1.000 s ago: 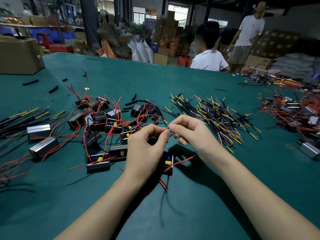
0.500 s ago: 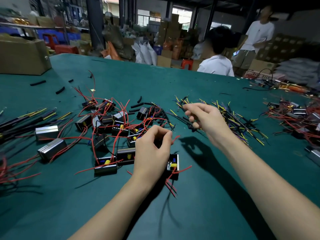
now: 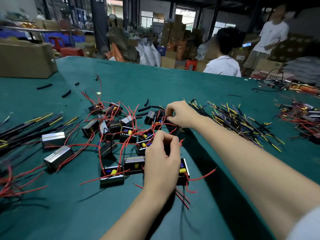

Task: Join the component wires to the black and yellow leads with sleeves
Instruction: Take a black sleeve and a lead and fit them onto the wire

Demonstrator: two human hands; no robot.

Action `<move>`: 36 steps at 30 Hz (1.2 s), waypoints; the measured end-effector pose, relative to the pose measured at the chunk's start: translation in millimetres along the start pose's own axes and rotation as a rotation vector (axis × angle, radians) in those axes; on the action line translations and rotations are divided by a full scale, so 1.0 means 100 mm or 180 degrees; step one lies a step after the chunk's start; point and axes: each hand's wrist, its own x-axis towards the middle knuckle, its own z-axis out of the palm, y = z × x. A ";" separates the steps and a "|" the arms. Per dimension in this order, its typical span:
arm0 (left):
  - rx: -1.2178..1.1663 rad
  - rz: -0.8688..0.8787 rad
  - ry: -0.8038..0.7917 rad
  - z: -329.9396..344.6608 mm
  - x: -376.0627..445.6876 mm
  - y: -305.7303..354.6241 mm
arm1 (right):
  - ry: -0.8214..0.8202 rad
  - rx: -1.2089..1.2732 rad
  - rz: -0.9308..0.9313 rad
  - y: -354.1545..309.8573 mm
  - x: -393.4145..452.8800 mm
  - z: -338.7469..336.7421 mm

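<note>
While a red wire [image 3: 181,142] is being pinched in the left hand [image 3: 162,158], sleeves [image 3: 144,109] are being reached. Something small is being pinched by the right hand [image 3: 181,113]; what cannot be told.

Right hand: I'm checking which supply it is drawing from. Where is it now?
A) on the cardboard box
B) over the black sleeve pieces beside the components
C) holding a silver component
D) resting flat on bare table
B: the right hand reaches with curled fingers over the black sleeve pieces, left of the black and yellow leads.
</note>
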 end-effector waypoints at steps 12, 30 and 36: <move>0.0038 -0.0280 0.0117 0.00 -0.02 -0.05 | -0.0191 -0.0065 0.0036 0.17 -0.14 -0.10; -0.0132 -0.0376 0.0063 -0.01 0.00 0.00 | -0.0166 0.1113 0.0463 0.11 -0.57 -0.16; -0.0254 -0.0344 -0.0198 -0.02 0.01 0.02 | 0.1045 0.3686 0.1139 0.01 -1.16 -0.13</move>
